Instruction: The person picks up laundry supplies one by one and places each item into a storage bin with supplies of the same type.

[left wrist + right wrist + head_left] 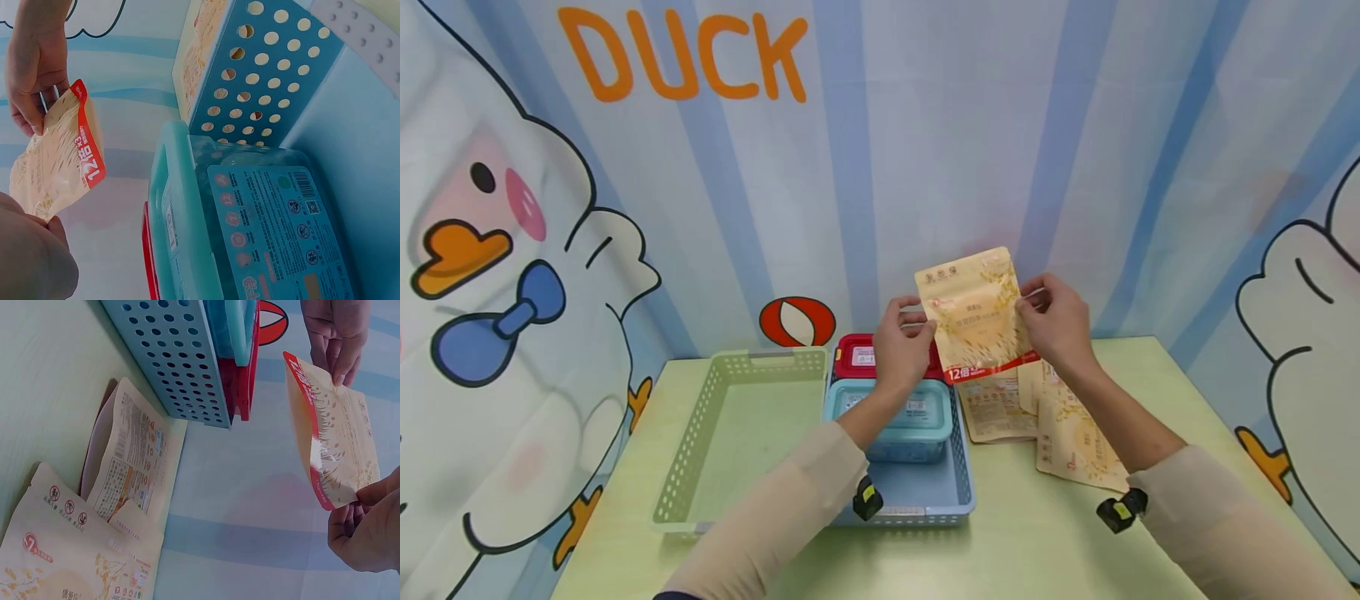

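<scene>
A cream-yellow pouch (973, 312) with a red band along its bottom edge is held up in the air, tilted, its printed front toward the head camera. My left hand (904, 346) pinches its left edge between thumb and fingers. At the opposite edge my right hand (1060, 323) pinches it the same way; the right wrist view shows both grips on the pouch (340, 437). Below and behind it, several similar pouches (1078, 437) lie on the table, right of the blue basket (966, 492).
In the blue basket sit a teal-lidded container (925, 417) and, behind it, a red-lidded container (853, 357). A green basket (673, 467) stands left of it on the pale green table (1030, 533). A striped curtain (940, 150) with duck pictures hangs behind.
</scene>
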The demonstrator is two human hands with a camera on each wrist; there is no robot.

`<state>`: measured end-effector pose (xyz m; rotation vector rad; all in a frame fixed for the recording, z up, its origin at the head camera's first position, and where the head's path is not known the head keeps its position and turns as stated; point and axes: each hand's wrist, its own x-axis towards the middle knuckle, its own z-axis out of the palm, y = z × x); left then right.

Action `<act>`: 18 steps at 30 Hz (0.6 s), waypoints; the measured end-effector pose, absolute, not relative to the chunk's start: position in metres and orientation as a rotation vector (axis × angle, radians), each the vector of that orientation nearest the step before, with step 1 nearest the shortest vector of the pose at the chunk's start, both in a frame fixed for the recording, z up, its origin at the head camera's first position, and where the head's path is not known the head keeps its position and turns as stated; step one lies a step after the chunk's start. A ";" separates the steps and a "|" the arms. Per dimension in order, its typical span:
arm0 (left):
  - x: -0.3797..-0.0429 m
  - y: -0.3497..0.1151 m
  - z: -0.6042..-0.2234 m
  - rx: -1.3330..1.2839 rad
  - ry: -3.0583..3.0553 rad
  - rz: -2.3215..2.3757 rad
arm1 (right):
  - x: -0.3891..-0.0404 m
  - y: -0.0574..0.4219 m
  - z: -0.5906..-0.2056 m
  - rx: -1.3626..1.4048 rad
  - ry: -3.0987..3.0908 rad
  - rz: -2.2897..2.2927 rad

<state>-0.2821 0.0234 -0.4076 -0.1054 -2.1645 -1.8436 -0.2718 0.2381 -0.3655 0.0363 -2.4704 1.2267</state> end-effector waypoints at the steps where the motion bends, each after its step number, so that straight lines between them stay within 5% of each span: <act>1: -0.282 0.022 -0.407 -0.112 -2.159 -1.844 | -0.272 0.237 -0.365 0.036 -2.464 1.230; 18: -0.273 -0.005 -0.399 -0.106 -2.233 -1.868 | -0.276 0.211 -0.363 0.090 -2.426 1.255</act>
